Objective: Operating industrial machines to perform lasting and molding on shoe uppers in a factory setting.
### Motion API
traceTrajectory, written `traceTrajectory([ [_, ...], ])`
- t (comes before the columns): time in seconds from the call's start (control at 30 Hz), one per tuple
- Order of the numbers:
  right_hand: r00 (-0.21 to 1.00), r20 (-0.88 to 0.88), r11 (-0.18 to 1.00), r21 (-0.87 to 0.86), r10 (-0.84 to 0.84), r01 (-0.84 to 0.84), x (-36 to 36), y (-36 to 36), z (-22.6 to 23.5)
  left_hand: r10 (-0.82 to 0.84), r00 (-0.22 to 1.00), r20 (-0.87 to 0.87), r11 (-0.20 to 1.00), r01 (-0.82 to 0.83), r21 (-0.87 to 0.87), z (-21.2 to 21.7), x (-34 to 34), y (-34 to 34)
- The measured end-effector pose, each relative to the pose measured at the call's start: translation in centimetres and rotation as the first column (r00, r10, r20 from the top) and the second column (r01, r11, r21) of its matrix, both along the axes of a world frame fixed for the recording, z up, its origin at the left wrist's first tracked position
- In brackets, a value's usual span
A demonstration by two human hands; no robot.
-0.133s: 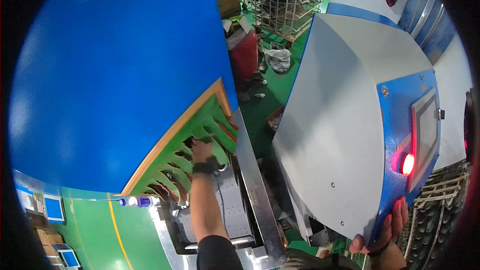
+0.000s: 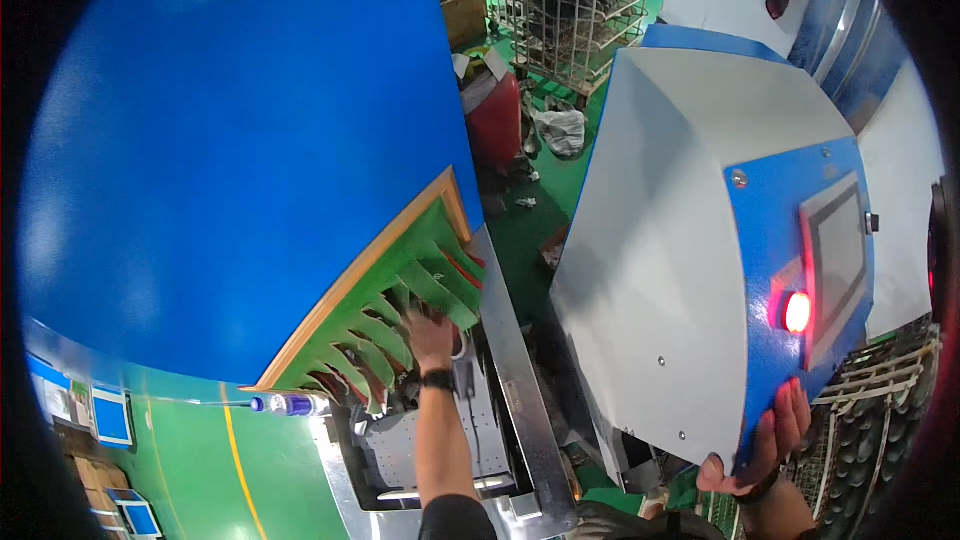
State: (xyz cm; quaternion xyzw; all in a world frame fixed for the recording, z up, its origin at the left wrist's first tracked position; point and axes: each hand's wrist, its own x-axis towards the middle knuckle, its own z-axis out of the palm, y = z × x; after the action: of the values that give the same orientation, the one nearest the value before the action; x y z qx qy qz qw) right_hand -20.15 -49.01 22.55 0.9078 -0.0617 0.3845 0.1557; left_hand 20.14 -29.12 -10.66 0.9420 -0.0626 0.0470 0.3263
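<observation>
My left hand (image 2: 430, 335) reaches into the opening of a large blue machine (image 2: 250, 160), among its green curtain flaps (image 2: 370, 345). Its fingertips are hidden behind the flaps, so whether it holds anything does not show. A dark band circles that wrist. Below the forearm is a grey perforated plate (image 2: 400, 450) within a metal frame (image 2: 515, 370). At the lower right, my right hand (image 2: 770, 440) rests on the bottom corner of a grey and blue control box (image 2: 660, 240). Its fingers are stretched along the blue panel, the thumb spread away from them.
A red lit button (image 2: 796, 312) and a screen (image 2: 838, 255) sit on the box's panel. A purple-capped clear bottle (image 2: 285, 405) is by the opening's left end. Farther off stand a red bin (image 2: 495, 125) and a wire rack (image 2: 570, 15); another rack (image 2: 880, 420) is at right.
The view has shifted slightly. My left hand has moved a little right along the flaps, and its fingers are now more covered. My right hand stays at the box corner.
</observation>
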Motion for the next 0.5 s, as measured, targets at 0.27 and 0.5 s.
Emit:
traceTrajectory([
  [0.27, 0.998, 0.033, 0.995, 0.086, 0.057, -0.060, 1.3, 1.3, 0.9, 0.033, 0.989, -0.143, 0.926, -0.084, -0.369, 4.2, -13.5, 8.5],
  [0.5, 0.898, 0.212, 0.770, 0.462, 0.386, -0.441, -3.8, 4.2, -0.1, -0.126, 0.976, -0.179, 0.126, -0.164, -0.978, 19.5, -30.2, 13.5],
])
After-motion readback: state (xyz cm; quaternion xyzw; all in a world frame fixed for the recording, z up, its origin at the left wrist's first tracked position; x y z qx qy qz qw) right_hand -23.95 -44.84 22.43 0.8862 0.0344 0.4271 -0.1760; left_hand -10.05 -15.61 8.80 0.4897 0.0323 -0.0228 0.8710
